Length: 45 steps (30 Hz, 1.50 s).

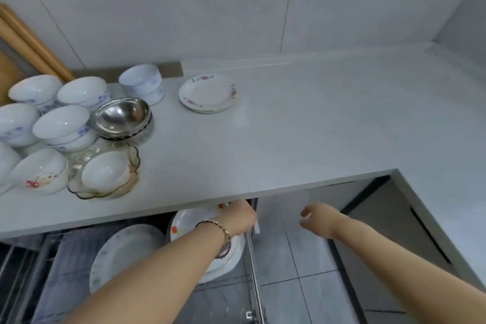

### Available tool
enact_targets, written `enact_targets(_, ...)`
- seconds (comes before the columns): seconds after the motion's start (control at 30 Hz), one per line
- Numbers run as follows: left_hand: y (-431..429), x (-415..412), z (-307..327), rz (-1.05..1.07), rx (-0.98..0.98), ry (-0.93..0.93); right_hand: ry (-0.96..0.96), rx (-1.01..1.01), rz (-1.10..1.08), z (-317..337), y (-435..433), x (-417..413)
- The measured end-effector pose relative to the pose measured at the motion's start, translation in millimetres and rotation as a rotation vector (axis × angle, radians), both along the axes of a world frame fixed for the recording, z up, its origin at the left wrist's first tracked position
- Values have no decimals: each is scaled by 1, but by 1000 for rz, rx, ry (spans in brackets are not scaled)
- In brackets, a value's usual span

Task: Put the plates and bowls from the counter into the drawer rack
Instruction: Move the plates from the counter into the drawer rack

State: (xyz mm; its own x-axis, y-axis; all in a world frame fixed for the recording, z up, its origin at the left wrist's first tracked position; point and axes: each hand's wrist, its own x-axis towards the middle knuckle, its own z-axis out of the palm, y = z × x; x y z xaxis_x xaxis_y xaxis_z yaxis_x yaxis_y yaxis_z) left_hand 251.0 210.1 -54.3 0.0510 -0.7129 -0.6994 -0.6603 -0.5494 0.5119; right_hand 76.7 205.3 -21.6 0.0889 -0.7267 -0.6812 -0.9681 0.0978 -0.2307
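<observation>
the left hand (240,214) reaches down under the counter (289,139) edge to the plates (189,221) standing in the drawer rack (252,271); its fingers are hidden behind the counter lip, so i cannot tell whether they are pinching a plate rim or just resting on it. the right hand (314,218) hangs loose and half curled beside the drawer, holding nothing. a larger plate (123,252) leans in the rack to the left. on the counter a small stack of flowered plates (209,92) waits, and further left a crowd of china bowls (63,123), a steel bowl (121,116) and a glass dish (105,171) with a white bowl inside. the china looks glazed, stiff, slippery and easily chipped; stacks are probably heavy, so take few at once, thumb over the rim and fingers beneath. the glass dish seems the most fragile.
</observation>
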Motion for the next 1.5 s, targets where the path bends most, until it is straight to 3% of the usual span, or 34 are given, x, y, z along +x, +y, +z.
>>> enact_targets(0.2, -33, -92, 41, 53, -59, 57, 11, -77, 72, 62, -44, -104)
enact_targets(0.4, -70, -106, 73, 204, -102, 99, 3, -124, 153, 91, -88, -125)
enact_targets(0.67, -125, -52, 75, 438, -113, 127, -72, -144, 189, 94, -165, -79)
enact_targets(1.0, -257, 64, 38, 688, -95, 110, -173, -36, 207, 44, -308, 46)
enact_targets(1.23, -336, 148, -14, 1054, -136, 36, -230, -41, -18, -12, -419, 128)
enact_targets(1.4, -357, 178, -40, 1246, -137, 268, -456, 6, -283, -58, -461, 175)
enact_targets(1.5, -359, 180, -45, 1211, -148, 313, -535, 14, -403, -68, -467, 182)
